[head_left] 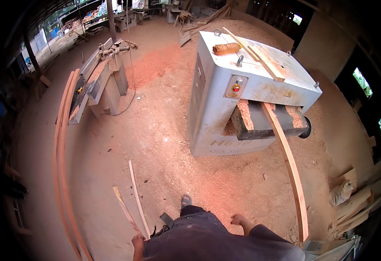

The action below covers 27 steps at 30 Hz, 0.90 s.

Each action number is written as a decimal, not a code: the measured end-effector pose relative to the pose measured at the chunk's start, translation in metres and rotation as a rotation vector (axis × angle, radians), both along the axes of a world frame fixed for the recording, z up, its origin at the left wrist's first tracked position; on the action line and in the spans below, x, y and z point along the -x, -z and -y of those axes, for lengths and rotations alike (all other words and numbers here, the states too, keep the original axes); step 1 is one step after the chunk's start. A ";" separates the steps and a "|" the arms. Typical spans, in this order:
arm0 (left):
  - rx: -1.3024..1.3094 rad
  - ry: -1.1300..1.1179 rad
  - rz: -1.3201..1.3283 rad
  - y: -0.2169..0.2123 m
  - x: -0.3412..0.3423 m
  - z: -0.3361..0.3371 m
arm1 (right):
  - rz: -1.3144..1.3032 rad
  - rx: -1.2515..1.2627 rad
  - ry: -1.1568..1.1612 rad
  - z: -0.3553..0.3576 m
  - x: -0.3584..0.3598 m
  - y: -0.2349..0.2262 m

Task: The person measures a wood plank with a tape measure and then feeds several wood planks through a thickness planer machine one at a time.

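Observation:
My left hand [138, 240] hangs low beside my body, its fingers closed at the near ends of two thin wooden strips. The shorter strip [125, 209] has a rough, darker patch. The longer pale strip [137, 193] runs alongside, and the two spread apart away from the hand. My right hand [239, 219] is held out from my right side, with loosely bent fingers and nothing visible in it. To its right, a long squared timber [288, 161] sticks out of a white planing machine [208, 95], over its dark, shaving-covered bed [264, 119].
A red push button [236, 88] is on the machine's front. On its top lie a wooden batten [266, 65] and a brown roll [226, 48]. Two long boards [62, 130] lean against another woodworking machine [106, 82] at left. Offcuts [355, 204] are piled at right; shavings cover the floor.

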<state>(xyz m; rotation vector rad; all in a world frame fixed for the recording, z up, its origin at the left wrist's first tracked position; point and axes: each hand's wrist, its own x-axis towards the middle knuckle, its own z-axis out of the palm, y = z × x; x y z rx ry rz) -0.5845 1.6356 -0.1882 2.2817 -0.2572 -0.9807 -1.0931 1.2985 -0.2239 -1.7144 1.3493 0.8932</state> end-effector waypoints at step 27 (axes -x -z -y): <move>-0.163 0.271 -0.121 0.128 -0.382 0.374 | -0.035 0.233 0.338 0.395 -0.360 -0.022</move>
